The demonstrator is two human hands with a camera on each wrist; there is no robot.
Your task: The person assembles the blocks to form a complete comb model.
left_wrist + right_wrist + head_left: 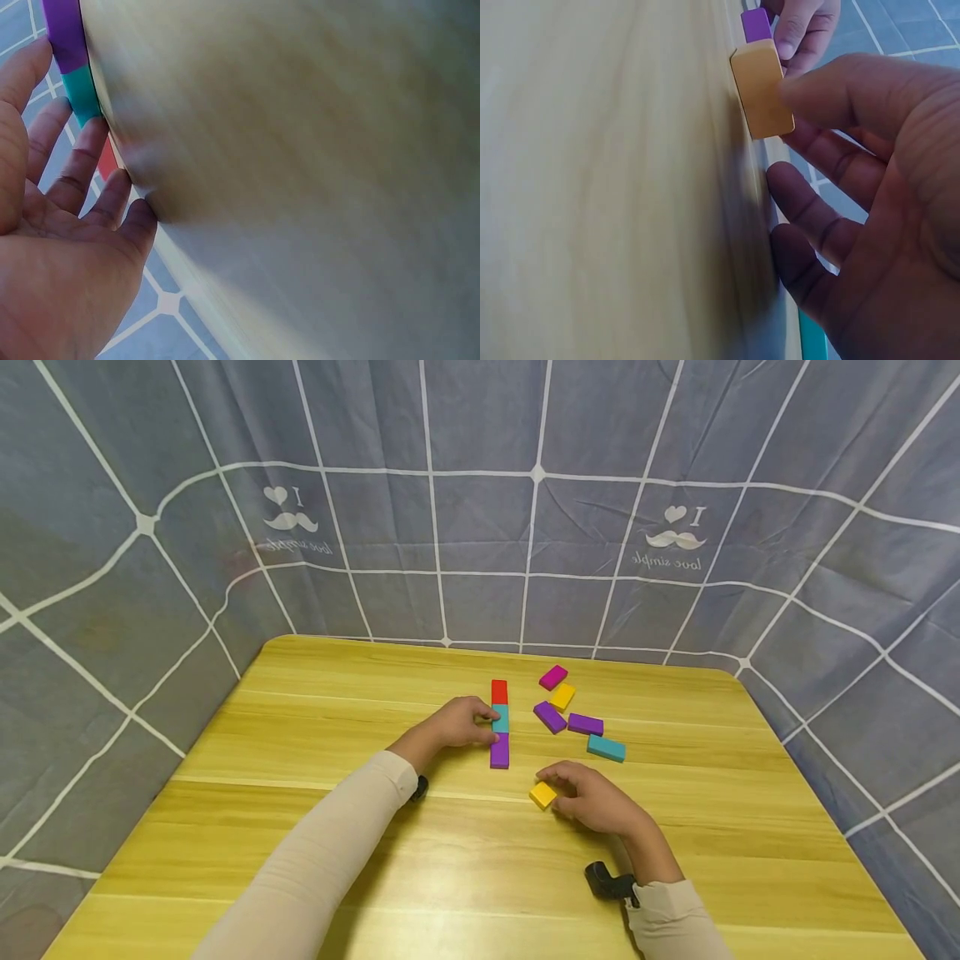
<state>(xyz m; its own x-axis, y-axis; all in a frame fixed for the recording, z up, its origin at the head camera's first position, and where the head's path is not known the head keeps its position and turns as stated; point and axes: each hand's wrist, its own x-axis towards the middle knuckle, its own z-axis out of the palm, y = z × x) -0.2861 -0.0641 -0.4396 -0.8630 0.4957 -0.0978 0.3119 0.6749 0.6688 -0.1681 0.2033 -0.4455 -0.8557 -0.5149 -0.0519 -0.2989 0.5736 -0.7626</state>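
Note:
A straight row of three blocks lies on the table: a red block (499, 692) at the far end, a teal block (500, 719) in the middle and a purple block (499, 752) nearest me. My left hand (459, 722) is at the left side of this row, thumb at the purple block and fingertips by the teal one, its fingers spread and fairly straight. Between thumb and finger, my right hand (592, 797) pinches a yellow block (763, 90), right of the row's near end. Its other fingers curve loosely beside the block.
Loose blocks lie to the right of the row: a magenta block (553, 677), another yellow block (563, 697), two purple blocks (551, 717) and a teal block (606, 748). A grey gridded curtain (480, 527) hangs behind the wooden table (337, 693).

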